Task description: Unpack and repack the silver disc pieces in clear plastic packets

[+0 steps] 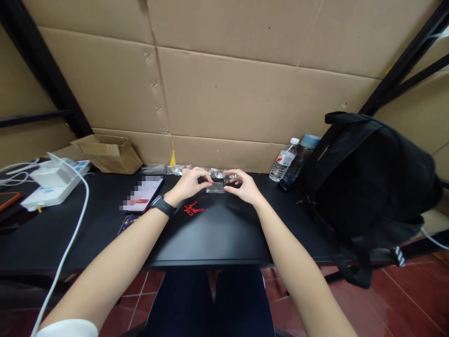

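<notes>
My left hand (192, 182), with a dark watch on its wrist, pinches a small red item (212, 182) between thumb and fingertips; its kind is too small to tell. My right hand (244, 188) holds a small dark round object (227, 180) between thumb and fingers, partly hidden by them. A clear plastic bag (215, 188) lies on the table between both hands, close to the fingertips. Loose red cords (192, 209) rest on the black tabletop (213, 234), nearer to me than the left hand. Behind the hands runs a row of clear-wrapped small items (177, 170).
To the left are a phone (143, 194), an open brown paper bag (110, 154) and a white power strip (58, 187) with cables. A water bottle (283, 160), a blue-lidded bottle (300, 159) and a black backpack (361, 187) stand right. Cardboard (228, 93) walls the back.
</notes>
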`<state>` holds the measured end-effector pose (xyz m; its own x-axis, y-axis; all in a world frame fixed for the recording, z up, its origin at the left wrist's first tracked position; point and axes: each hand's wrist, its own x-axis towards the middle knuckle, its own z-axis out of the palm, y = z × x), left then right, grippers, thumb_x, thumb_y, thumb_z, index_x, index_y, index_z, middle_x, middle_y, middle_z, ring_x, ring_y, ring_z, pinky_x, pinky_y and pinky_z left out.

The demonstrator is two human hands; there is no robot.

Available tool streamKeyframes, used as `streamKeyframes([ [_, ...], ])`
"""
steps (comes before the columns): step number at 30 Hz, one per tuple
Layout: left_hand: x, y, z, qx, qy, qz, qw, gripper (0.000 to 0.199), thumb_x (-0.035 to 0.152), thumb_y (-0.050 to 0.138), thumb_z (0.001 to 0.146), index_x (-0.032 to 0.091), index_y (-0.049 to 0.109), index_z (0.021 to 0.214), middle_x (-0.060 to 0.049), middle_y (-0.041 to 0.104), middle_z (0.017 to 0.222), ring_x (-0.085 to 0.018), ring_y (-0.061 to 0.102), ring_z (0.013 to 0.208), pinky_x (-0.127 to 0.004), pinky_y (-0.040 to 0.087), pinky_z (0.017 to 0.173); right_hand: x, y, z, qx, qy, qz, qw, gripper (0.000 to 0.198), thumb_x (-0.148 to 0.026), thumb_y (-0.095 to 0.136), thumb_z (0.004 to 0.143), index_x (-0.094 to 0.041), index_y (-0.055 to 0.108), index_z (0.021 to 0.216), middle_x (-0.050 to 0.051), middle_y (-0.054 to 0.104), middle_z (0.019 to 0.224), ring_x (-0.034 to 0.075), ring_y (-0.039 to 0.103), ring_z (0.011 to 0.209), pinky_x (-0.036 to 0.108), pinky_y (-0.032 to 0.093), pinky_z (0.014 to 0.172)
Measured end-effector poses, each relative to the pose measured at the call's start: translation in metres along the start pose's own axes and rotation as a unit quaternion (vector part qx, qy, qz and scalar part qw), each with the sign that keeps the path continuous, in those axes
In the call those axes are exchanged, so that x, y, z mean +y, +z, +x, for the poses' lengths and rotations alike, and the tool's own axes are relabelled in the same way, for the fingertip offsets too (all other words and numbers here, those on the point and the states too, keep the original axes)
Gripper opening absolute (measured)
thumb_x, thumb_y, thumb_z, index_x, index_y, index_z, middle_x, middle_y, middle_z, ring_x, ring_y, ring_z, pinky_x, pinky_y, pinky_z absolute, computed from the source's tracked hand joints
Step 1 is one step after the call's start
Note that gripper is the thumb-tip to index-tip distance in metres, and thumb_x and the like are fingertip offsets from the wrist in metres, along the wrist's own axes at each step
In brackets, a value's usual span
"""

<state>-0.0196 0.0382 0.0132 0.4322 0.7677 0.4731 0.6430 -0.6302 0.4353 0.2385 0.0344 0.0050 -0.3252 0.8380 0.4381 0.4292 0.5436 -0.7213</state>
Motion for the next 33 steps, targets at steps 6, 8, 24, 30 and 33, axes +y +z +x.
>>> streamKeyframes([
  [6,-0.001,0.008,0.001,0.062,-0.016,-0.083,0.995,0.017,0.038,0.073,0.087,0.025,0.077,0.098,-0.004,0.079,0.102,-0.025,0.070,0.101,-0.041,0.048,0.098,-0.006,0.022,0.001,0.040,-0.054,0.080,0.995,0.052,-0.032,0.083,0.072,-0.026,0.063,0.120,0.007,0.070,0.125,0.023,0.072,0.098,0.033,0.052,0.081],
  [8,0.002,0.008,0.001,0.068,-0.010,-0.036,0.997,0.011,0.034,0.072,0.089,0.026,0.078,0.093,-0.004,0.078,0.104,-0.026,0.067,0.108,-0.044,0.044,0.101,-0.007,0.023,0.000,0.045,-0.052,0.093,0.993,0.052,-0.033,0.083,0.073,-0.026,0.063,0.120,0.007,0.069,0.125,0.023,0.072,0.098,0.032,0.053,0.079],
  [24,0.017,0.014,-0.002,0.080,0.013,-0.041,0.996,0.026,0.024,0.068,0.092,0.026,0.061,0.116,-0.001,0.078,0.099,-0.025,0.064,0.111,-0.045,0.037,0.101,-0.007,0.030,0.000,0.020,-0.046,0.125,0.991,0.051,-0.035,0.085,0.071,-0.026,0.065,0.118,0.007,0.070,0.124,0.023,0.072,0.100,0.032,0.054,0.076],
  [30,0.022,0.012,-0.003,0.085,0.018,-0.016,0.996,0.018,0.023,0.067,0.092,0.025,0.057,0.106,-0.001,0.077,0.107,-0.024,0.064,0.112,-0.043,0.032,0.100,-0.007,0.032,0.000,0.020,-0.048,0.143,0.988,0.051,-0.036,0.086,0.071,-0.026,0.066,0.117,0.007,0.070,0.125,0.023,0.071,0.103,0.031,0.055,0.078],
  [33,0.025,0.011,-0.004,0.078,0.015,0.013,0.997,0.014,0.023,0.065,0.092,0.024,0.056,0.103,-0.001,0.075,0.110,-0.024,0.062,0.114,-0.042,0.030,0.099,-0.007,0.033,0.000,0.017,-0.043,0.148,0.988,0.051,-0.037,0.085,0.071,-0.026,0.066,0.118,0.008,0.069,0.128,0.025,0.072,0.106,0.032,0.056,0.078],
])
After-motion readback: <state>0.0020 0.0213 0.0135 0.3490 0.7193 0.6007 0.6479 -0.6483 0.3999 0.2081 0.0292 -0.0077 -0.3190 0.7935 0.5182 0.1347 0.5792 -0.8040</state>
